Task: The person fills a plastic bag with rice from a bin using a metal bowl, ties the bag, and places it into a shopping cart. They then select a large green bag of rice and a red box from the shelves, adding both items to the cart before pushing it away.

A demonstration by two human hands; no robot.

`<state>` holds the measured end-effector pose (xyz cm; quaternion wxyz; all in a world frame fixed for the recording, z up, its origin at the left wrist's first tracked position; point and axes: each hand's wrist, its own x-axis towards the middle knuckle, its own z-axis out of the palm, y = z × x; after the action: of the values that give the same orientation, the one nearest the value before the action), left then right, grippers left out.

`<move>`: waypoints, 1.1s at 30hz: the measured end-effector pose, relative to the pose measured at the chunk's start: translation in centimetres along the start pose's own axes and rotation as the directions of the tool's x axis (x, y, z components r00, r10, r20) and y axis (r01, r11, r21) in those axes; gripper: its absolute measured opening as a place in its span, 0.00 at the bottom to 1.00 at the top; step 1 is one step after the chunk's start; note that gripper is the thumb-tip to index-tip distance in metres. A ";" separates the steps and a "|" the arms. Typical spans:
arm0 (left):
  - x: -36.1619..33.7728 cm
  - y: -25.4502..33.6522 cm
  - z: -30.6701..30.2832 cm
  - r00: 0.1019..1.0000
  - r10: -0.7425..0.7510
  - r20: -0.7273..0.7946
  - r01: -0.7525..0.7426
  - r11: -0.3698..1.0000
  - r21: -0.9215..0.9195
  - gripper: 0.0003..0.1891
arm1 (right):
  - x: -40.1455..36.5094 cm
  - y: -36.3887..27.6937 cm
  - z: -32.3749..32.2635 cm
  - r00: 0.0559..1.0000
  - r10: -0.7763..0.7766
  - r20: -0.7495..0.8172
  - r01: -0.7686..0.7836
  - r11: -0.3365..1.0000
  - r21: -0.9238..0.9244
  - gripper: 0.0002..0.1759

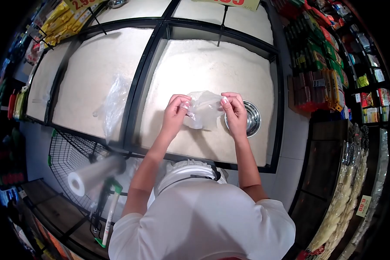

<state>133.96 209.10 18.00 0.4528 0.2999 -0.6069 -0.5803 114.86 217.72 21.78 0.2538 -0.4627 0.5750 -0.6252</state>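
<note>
Between my hands is a thin clear plastic bag [203, 113], stretched over a bin of pale grain or flour [195, 56]. My left hand [176, 113] pinches the bag's left edge with thumb and fingers. At its upper right edge, my right hand [235, 112] grips the same bag in a pinch. A round metal bowl [253, 119] rests on the pale contents, partly hidden behind my right hand. In the neighbouring bin to the left lies another crumpled clear plastic bag [117, 104].
Black dividers [138, 91] separate the bins, with price signs [223, 3] on stands. A roll of plastic bags [95, 175] sits at lower left over a wire shopping cart [67, 151] with a green-ended handle [112, 212]. Shelves of packaged goods [320, 65] line the right side.
</note>
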 end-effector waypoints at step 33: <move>-5.5 -4.6 6.4 0.894 -0.159 0.419 0.005 0.939 0.345 0.63 | -5.6 6.8 -0.3 0.864 0.426 0.266 -0.502 0.747 0.435 0.11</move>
<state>129.68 216.09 12.94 0.2210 0.2590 -0.7697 -0.5401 115.62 221.25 13.74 0.5526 -0.2704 0.4737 -0.6301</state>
